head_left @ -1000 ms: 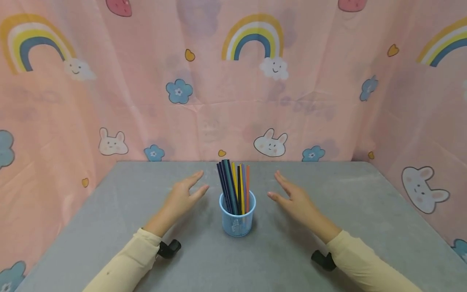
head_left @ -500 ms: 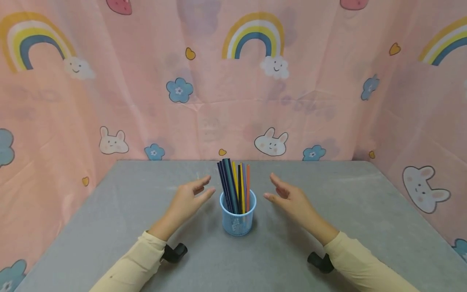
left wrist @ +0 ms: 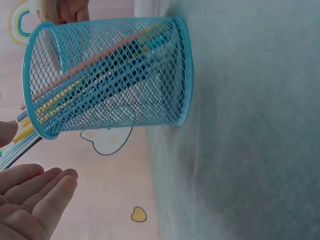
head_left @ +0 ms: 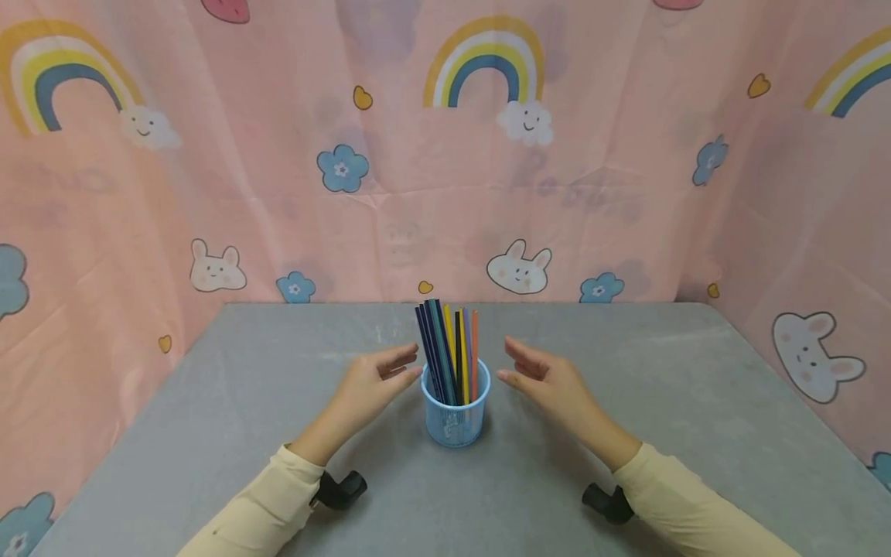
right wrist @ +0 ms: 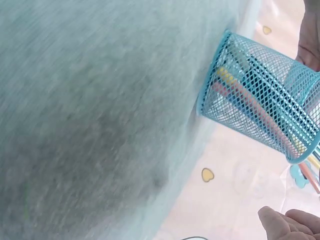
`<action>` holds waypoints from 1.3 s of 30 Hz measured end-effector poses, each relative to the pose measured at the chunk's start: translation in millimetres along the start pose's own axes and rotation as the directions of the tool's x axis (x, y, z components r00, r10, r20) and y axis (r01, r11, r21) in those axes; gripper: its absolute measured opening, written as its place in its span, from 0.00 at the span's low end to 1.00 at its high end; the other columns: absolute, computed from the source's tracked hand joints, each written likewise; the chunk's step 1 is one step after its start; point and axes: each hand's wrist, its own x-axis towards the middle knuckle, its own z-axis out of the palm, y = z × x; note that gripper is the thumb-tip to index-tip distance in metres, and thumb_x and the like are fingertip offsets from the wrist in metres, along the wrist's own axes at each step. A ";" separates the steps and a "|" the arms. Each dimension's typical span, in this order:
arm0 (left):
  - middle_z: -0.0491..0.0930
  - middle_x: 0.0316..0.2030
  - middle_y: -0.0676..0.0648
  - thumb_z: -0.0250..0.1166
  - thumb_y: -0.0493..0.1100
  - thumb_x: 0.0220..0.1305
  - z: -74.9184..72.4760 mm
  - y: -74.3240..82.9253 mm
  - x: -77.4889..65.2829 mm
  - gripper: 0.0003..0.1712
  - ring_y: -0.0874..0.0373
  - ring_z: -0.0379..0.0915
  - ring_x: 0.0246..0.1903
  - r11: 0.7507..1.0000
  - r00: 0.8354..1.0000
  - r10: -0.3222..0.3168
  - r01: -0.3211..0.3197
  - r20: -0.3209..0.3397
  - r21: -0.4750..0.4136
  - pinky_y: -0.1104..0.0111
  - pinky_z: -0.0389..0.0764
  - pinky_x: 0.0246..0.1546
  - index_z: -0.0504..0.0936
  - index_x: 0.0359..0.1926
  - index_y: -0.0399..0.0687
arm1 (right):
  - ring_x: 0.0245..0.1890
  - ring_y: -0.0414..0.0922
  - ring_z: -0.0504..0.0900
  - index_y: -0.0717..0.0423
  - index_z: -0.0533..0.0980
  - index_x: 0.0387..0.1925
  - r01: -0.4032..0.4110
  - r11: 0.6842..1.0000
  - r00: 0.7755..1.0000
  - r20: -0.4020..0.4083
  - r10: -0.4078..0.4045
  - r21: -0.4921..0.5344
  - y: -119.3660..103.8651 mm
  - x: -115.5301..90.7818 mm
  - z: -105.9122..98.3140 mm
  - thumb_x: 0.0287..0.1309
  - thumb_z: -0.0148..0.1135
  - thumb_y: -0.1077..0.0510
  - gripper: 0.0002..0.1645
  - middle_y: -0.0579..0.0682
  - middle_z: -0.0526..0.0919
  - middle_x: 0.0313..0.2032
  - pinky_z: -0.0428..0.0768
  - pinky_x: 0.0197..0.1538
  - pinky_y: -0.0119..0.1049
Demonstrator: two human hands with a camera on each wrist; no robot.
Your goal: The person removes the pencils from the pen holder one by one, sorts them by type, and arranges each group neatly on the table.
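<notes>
A light blue mesh pen holder (head_left: 454,425) stands upright on the grey table, also seen sideways in the left wrist view. Several coloured pencils (head_left: 445,348), dark blue, teal, yellow, black, purple and orange, lean out of it to the left. My left hand (head_left: 372,381) is at the holder's left, thumb tip right at the rim, fingers loosely bent with nothing in them. On the other side my right hand (head_left: 550,381) hovers a short way from the rim, fingers relaxed and holding nothing. The left wrist view shows the pencils' lower ends through the mesh (left wrist: 115,75).
The grey table (head_left: 696,402) reaches back to a pink cloth (head_left: 278,155) printed with rainbows, rabbits and flowers, which hangs behind and at both sides. A black wrist camera (head_left: 341,489) sits under the left cuff, another black camera (head_left: 607,503) under the right.
Both hands have moved inward toward the pen holder, the left one farther, and their fingers are a little more bent. The pen holder and pencils stay in place.
</notes>
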 end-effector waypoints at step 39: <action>0.79 0.61 0.40 0.65 0.43 0.68 14.5 2.3 -5.6 0.24 0.46 0.77 0.61 0.967 0.989 -0.146 0.151 0.039 -0.208 0.52 0.79 0.62 0.78 0.62 0.38 | 0.57 0.50 0.84 0.57 0.79 0.58 -0.151 0.967 0.985 -0.057 0.166 0.205 -15.9 17.0 16.5 0.62 0.68 0.51 0.25 0.55 0.85 0.54 0.81 0.62 0.48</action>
